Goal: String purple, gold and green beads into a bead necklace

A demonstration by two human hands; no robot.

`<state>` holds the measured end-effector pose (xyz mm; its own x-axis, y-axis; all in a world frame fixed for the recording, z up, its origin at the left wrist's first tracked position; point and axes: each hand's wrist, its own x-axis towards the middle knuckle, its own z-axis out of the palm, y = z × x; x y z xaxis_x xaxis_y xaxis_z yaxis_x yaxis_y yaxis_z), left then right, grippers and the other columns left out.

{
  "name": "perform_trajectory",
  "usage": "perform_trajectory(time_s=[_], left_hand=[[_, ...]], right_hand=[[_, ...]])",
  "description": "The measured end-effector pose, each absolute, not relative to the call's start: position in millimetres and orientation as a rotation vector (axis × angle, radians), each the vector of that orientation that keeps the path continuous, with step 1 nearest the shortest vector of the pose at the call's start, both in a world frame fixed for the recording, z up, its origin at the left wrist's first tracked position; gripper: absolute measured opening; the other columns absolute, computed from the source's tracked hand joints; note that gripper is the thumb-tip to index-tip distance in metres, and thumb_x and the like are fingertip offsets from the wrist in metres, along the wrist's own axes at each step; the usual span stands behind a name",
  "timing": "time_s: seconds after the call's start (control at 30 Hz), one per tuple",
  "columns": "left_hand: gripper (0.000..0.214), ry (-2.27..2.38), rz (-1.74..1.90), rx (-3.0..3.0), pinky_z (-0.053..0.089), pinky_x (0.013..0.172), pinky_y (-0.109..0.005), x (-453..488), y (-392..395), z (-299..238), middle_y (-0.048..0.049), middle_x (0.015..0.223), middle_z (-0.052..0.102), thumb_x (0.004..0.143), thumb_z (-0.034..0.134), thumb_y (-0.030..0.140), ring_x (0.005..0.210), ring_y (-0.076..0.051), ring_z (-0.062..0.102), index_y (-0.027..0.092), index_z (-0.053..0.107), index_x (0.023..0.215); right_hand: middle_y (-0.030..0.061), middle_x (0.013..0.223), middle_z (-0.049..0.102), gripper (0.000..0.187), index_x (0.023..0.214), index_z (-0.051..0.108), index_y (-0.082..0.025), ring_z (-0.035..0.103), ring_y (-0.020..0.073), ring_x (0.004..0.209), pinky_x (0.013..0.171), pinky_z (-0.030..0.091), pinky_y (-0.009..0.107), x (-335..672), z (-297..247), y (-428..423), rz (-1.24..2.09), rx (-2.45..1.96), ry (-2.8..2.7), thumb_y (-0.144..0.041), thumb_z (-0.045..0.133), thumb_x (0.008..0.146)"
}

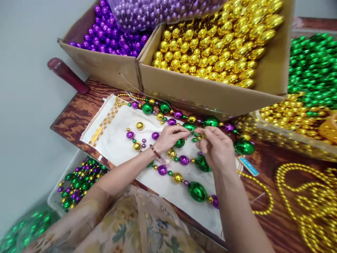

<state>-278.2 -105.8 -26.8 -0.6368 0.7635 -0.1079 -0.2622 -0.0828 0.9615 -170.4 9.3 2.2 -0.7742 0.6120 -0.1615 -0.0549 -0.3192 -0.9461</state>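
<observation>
My left hand (pixel 172 136) is closed in a pinch, its fingertips on a fine pale thread (pixel 193 133). Close by on the right, my right hand (pixel 217 146) pinches the same thread between thumb and finger. Below and around both hands, strung beads in green, gold and purple lie on a white towel (pixel 116 146); among them are a big green bead (pixel 198 191) and a purple bead (pixel 162 170). A loose gold bead (pixel 140 125) rests left of my left hand. My right hand and forearm hide part of the strand.
Behind the towel stand cardboard boxes holding purple beads (pixel 105 31) and gold beads (pixel 216 45). A dark red bottle-like object (pixel 68 75) is at the table's left corner. Gold bead chains (pixel 310 196) lie right. A white basket (pixel 56 189) of mixed beads sits below left.
</observation>
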Motion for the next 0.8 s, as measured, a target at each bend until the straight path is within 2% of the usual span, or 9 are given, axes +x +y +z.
perform_trajectory(time_s=[0.17, 0.37, 0.53, 0.7, 0.8], left_hand=[[0.039, 1.437, 1.89, 0.381, 0.049, 0.06, -0.023, -269.4, -102.4, -27.4, -0.0001, 0.061, 0.066, 0.069, 0.081, 0.046, 0.058, -0.011, 0.063, 0.013, 0.067, 0.084], [0.03, 1.458, 1.827, 0.316, 0.051, 0.059, -0.024, -276.1, -103.6, -26.7, -0.0003, 0.06, 0.066, 0.07, 0.079, 0.039, 0.056, -0.011, 0.061, 0.012, 0.07, 0.079], [0.034, 1.388, 1.699, 0.258, 0.047, 0.055, -0.023, -284.8, -108.2, -23.1, 0.0009, 0.059, 0.065, 0.061, 0.086, 0.038, 0.052, -0.009, 0.058, 0.011, 0.07, 0.074], [0.036, 1.326, 1.646, 0.287, 0.046, 0.056, -0.022, -286.6, -108.6, -19.4, -0.0004, 0.062, 0.065, 0.061, 0.086, 0.039, 0.053, -0.008, 0.057, 0.01, 0.069, 0.073], [0.03, 1.354, 1.62, 0.291, 0.045, 0.055, -0.022, -286.1, -107.5, -18.6, -0.0002, 0.061, 0.064, 0.064, 0.084, 0.034, 0.052, -0.008, 0.056, 0.01, 0.067, 0.072]], right_hand=[[0.0058, 0.094, 0.076, 0.021, 0.082, 0.06, -0.017, 0.047, 0.0042, 0.035, 0.039, 0.037, 0.02, -180.5, -15.1, -17.0, 1.811, -0.728, -1.471, -0.036, 0.068, 0.085], [0.0069, 0.107, 0.072, 0.02, 0.089, 0.062, -0.019, 0.058, 0.0064, 0.045, 0.047, 0.048, 0.023, -178.0, -28.8, -15.1, 1.236, -0.581, -2.088, -0.035, 0.053, 0.097], [0.0097, 0.11, 0.069, 0.024, 0.093, 0.06, -0.021, 0.068, 0.0142, 0.077, 0.06, 0.054, 0.026, -172.5, -30.0, -0.6, 1.01, -0.33, -2.447, -0.03, 0.039, 0.101], [0.0116, 0.112, 0.067, 0.026, 0.099, 0.061, -0.019, 0.066, 0.0167, 0.089, 0.058, 0.049, 0.024, -168.6, -30.0, 10.3, 0.755, -0.218, -2.647, -0.026, 0.036, 0.101], [0.0115, 0.111, 0.067, 0.028, 0.1, 0.062, -0.018, 0.065, 0.0163, 0.088, 0.053, 0.043, 0.022, -168.3, -29.3, 13.5, 0.676, -0.182, -2.703, -0.027, 0.035, 0.102]])
